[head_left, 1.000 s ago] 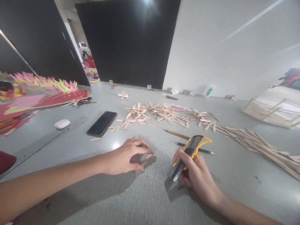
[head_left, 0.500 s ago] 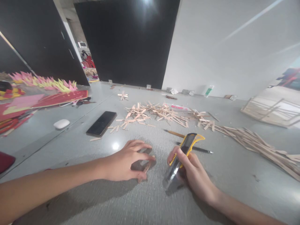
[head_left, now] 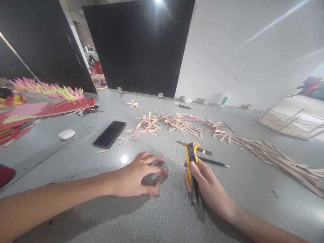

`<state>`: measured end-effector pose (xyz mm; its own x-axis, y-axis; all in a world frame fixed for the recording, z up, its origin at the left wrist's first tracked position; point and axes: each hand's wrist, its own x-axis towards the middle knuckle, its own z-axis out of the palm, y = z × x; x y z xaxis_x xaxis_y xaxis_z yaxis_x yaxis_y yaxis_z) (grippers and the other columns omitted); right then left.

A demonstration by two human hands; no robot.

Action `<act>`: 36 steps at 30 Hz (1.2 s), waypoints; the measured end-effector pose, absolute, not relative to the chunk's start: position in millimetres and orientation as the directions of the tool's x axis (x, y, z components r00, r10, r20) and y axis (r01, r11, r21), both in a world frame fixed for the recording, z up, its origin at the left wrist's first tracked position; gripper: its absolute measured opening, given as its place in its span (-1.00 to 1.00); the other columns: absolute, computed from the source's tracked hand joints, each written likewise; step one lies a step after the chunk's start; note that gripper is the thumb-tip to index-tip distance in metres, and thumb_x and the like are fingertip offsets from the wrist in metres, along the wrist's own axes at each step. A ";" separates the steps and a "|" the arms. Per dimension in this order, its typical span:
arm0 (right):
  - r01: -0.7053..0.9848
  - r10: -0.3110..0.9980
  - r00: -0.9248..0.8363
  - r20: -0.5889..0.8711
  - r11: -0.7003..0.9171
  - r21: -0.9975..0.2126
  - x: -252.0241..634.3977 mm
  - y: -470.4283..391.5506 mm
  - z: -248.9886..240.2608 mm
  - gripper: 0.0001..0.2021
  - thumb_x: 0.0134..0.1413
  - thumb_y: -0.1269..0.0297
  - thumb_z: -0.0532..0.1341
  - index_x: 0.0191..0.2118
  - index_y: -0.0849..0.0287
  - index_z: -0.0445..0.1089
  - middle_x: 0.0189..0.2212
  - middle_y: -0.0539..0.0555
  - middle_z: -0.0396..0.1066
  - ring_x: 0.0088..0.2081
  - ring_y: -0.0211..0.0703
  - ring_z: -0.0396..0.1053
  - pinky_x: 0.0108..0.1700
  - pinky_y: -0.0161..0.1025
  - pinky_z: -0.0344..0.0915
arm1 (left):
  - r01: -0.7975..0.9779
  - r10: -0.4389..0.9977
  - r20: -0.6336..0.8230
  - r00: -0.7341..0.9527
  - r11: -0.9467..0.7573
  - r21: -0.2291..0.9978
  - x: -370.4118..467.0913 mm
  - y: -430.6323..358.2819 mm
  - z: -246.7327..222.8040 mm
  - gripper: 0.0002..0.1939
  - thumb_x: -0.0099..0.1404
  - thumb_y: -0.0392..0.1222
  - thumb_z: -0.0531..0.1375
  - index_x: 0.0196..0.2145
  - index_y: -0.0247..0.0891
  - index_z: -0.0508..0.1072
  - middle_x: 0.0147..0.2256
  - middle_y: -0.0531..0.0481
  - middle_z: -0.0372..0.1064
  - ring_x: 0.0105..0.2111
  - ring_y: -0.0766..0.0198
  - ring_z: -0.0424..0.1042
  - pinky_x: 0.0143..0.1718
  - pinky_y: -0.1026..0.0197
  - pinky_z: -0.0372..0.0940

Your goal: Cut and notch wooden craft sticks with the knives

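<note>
Toward the middle of the grey surface, my left hand (head_left: pixel 134 175) pinches a short flat wooden stick (head_left: pixel 159 182) between thumb and fingers, low against the surface. A yellow and black utility knife (head_left: pixel 191 153) is gripped in my right hand (head_left: pixel 209 182), just to the right of the stick and apart from it. The knife's front end points down toward me, and its blade is hard to make out. Beyond the right hand lie a brown pencil-like stick (head_left: pixel 206 151) and a black pen (head_left: pixel 214 162).
A pile of cut wooden sticks (head_left: pixel 174 121) spreads ahead, with longer strips (head_left: pixel 275 158) at right. A phone (head_left: pixel 110 134) and a white case (head_left: pixel 66 134) lie left. Behind stand a black panel (head_left: pixel 139 47) and a white wall (head_left: pixel 243 50). A stick frame (head_left: pixel 286 123) sits far right.
My right hand has turned the utility knife more upright, its front end swinging right and its rear end left. My left hand stays put with the stick.
</note>
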<state>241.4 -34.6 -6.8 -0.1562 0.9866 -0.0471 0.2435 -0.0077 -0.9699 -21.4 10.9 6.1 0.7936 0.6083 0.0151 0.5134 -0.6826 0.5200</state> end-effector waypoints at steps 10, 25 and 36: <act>0.234 0.995 -0.083 -0.060 -0.040 -0.972 239.1 -33.1 -11.3 -0.48 0.39 -0.32 -0.02 -0.11 0.10 0.25 -0.58 -0.10 0.36 -0.60 -0.25 0.19 -0.55 -0.29 0.16 | 0.497 0.604 0.033 0.796 -0.685 0.533 -22.5 11.5 5.7 -0.51 0.33 0.04 0.39 0.18 -0.01 0.51 0.31 -0.18 0.29 0.35 -0.19 0.14 0.24 -0.31 0.22; 0.173 0.988 -0.136 -0.069 -0.045 -0.984 237.5 -34.3 -3.6 -0.52 0.37 -0.23 0.11 0.01 0.13 0.23 -0.53 -0.06 0.42 -0.56 -0.26 0.17 -0.57 -0.33 0.08 | 0.520 0.618 0.011 0.786 -0.672 0.526 -22.9 10.7 3.8 -0.46 0.32 0.05 0.40 0.22 0.00 0.48 0.34 -0.17 0.26 0.38 -0.24 0.09 0.28 -0.39 0.16; 0.187 0.988 -0.048 0.147 0.153 -0.970 244.2 -38.7 -21.4 -0.55 0.35 -0.16 0.17 -0.34 0.14 0.40 -0.53 -0.08 0.20 -0.58 -0.33 0.14 -0.58 -0.35 0.15 | 0.545 0.527 -0.216 0.822 -0.620 0.565 -15.5 9.9 15.9 -0.22 0.22 0.41 0.33 0.34 0.24 0.33 0.53 -0.06 -0.22 0.49 -0.35 -0.36 0.34 -0.60 -0.52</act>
<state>244.2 -38.7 -21.4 -0.0485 0.9880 0.1469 0.1874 0.1535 -0.9702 -15.5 9.9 15.9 0.8220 0.5269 -0.2158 0.5454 -0.6195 0.5646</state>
